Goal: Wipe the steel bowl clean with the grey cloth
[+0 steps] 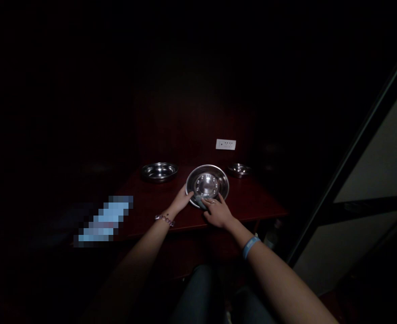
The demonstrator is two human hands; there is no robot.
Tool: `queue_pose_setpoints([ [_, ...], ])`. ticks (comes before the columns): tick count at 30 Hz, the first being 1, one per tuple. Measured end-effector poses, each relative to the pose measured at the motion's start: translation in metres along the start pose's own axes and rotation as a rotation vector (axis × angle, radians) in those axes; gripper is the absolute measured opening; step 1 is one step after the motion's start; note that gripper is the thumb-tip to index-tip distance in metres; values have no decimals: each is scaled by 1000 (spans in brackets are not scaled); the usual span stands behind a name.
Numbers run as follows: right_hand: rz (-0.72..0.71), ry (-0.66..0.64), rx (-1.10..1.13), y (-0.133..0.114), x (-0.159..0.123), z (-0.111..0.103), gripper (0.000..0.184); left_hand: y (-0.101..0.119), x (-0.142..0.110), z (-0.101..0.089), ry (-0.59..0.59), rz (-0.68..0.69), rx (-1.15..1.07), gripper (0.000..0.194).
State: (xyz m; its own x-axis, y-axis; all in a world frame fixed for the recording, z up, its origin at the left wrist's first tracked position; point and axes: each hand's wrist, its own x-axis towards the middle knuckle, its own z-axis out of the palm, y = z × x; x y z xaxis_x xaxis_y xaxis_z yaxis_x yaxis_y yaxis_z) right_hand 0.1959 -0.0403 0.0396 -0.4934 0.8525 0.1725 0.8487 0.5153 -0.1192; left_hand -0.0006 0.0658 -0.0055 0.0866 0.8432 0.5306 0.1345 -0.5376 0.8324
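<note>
A shiny metal bowl (pixel 207 180) is tilted toward me above the dark red table. My left hand (pixel 182 201) grips its lower left rim, thumb on the inside. Inside the bowl's near edge, my right hand (pixel 217 211) presses a greyish cloth (pixel 201 201) against the metal, its fingers closed over it. Part of the cloth is hidden beneath those fingers.
On the red table (pixel 248 198), a wide metal bowl (pixel 159 172) stands at the back left and a smaller metal dish (pixel 239 170) at the back right. A white socket (pixel 225 144) is on the wall. A bottle (pixel 271 235) stands below the table's right side. The surroundings are very dark.
</note>
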Motion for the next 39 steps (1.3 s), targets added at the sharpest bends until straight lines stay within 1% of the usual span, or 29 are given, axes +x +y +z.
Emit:
queue_pose_setpoints([
  [5, 1, 27, -92, 2, -2, 0, 60, 1, 0, 1, 14, -17, 35, 53],
  [10, -16, 37, -152, 1, -1, 5, 64, 5, -2, 1, 13, -4, 53, 54],
  [18, 7, 19, -98, 5, -1, 13, 65, 12, -5, 1, 29, -2, 73, 52],
  [22, 15, 19, -81, 5, -1, 14, 63, 10, -4, 2, 36, 0, 76, 53],
  [30, 5, 58, -93, 4, -1, 16, 62, 5, -3, 1, 40, 8, 54, 52],
  [39, 8, 54, -101, 5, 0, 19, 62, 4, -5, 1, 26, 18, 54, 56],
])
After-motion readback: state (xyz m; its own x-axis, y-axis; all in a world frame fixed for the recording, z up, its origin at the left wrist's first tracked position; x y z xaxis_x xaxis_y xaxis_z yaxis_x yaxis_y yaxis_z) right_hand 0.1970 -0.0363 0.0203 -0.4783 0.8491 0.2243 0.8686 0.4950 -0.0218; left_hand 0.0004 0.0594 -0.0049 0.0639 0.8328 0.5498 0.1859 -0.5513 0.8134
